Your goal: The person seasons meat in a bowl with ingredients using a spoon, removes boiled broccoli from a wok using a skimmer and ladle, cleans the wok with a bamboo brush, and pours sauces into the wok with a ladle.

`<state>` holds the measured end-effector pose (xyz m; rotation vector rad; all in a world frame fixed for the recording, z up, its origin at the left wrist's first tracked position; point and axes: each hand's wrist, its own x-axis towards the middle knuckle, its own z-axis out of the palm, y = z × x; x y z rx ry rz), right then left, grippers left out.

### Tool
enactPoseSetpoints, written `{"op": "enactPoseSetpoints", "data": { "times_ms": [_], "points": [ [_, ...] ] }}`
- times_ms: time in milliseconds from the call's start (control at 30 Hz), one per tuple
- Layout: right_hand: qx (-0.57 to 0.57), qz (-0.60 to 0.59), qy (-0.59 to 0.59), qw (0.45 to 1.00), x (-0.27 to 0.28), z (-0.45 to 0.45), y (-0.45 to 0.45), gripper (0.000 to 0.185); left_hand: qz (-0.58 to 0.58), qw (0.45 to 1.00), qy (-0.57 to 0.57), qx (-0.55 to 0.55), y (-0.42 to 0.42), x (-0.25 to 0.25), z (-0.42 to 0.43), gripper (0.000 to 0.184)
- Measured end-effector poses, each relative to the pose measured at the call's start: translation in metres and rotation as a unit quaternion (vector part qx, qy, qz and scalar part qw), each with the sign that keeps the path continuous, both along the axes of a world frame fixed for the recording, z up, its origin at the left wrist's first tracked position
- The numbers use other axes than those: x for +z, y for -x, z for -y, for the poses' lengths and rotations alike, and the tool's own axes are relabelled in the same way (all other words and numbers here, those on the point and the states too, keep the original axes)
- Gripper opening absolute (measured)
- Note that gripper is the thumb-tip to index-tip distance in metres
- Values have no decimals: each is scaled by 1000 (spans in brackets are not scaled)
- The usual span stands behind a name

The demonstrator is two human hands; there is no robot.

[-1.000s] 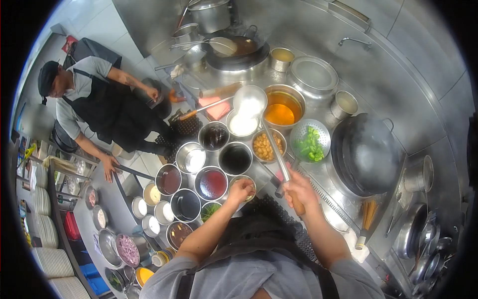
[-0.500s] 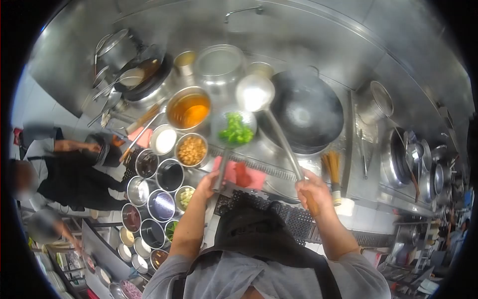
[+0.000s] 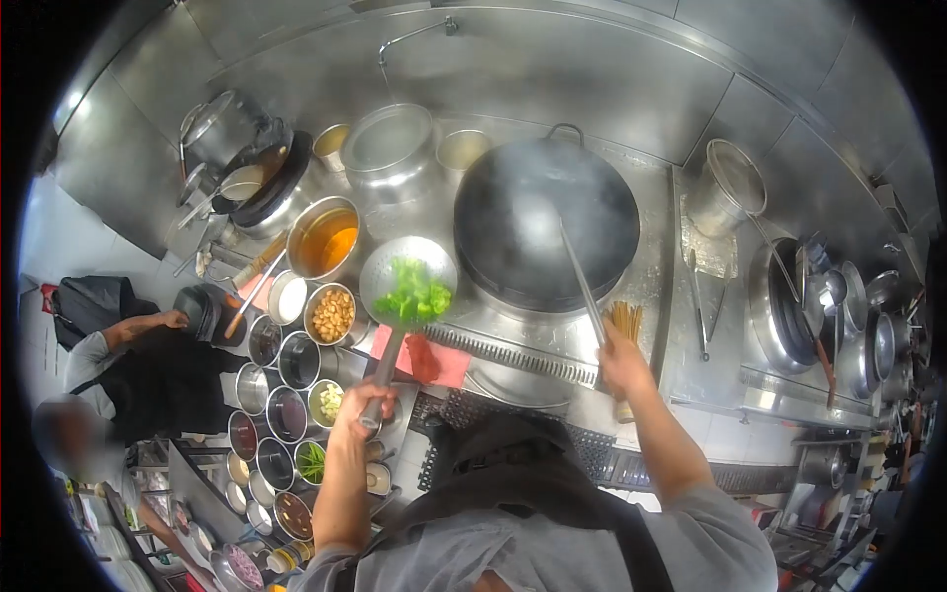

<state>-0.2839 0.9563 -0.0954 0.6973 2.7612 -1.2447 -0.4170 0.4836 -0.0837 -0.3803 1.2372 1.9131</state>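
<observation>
My left hand [image 3: 367, 405] is closed round the handle of a perforated skimmer [image 3: 383, 259]. Bright green vegetable pieces [image 3: 412, 292] lie in its bowl, left of the wok and above the counter. In my right hand [image 3: 623, 363] is the long handle of a ladle [image 3: 582, 271], which slopes into the large black wok [image 3: 493, 235]. Steam blurs the wok's inside and hides the ladle's head. A bundled bamboo brush [image 3: 625, 318] shows beside my right hand, partly covered by it.
A pot of orange oil [image 3: 318, 264], a bowl of nuts [image 3: 352, 314] and several metal tubs stand left. A pink cloth [image 3: 449, 365] lies before the stove. Tongs [image 3: 702, 306] and a tall strainer pot [image 3: 725, 217] sit right. Another person [image 3: 148, 385] works at far left.
The ladle's head has gone from above the counter, left of the wok, down into the wok. My left hand and the skimmer are farther left and lower; the camera view has shifted too.
</observation>
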Motion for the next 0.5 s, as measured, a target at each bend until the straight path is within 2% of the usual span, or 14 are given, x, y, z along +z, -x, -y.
{"op": "enactPoseSetpoints", "data": {
  "times_ms": [33,67,133,167,200,267,300,333,367,400,433,467,500],
  "points": [
    [-36,62,110,991,55,9,-8,61,-4,1000,5,1,-10,9,-1,31],
    [-35,59,113,991,53,3,-11,61,2,1000,-11,21,-23,19,-4,34],
    [22,36,-50,998,57,-5,-20,59,6,999,-24,38,-39,38,-12,37],
    [10,61,-94,994,62,-1,-13,59,2,999,-22,47,-44,48,-15,38],
    [5,59,-89,994,52,1,-11,59,-4,998,-21,55,-48,57,-19,40],
    [14,9,-175,984,16,-1,4,59,-13,997,-25,68,-44,74,-34,33],
    [24,-52,-162,985,0,-2,4,59,-54,997,15,52,-38,81,-40,33],
    [23,-56,-161,985,9,-5,1,59,-92,994,55,38,-32,87,-44,32],
    [12,-3,-19,1000,30,-6,-5,59,-101,994,11,31,-23,84,-46,33],
    [1,50,121,991,43,-9,-7,60,-104,994,10,32,-12,86,-53,33],
    [3,48,119,992,38,-11,-3,60,-125,991,40,30,0,88,-61,38],
    [14,22,5,1000,26,-12,0,60,-143,987,72,27,11,90,-70,43],
    [24,-4,-109,994,15,-13,0,60,-143,985,88,31,23,90,-83,36]
  ]
}}
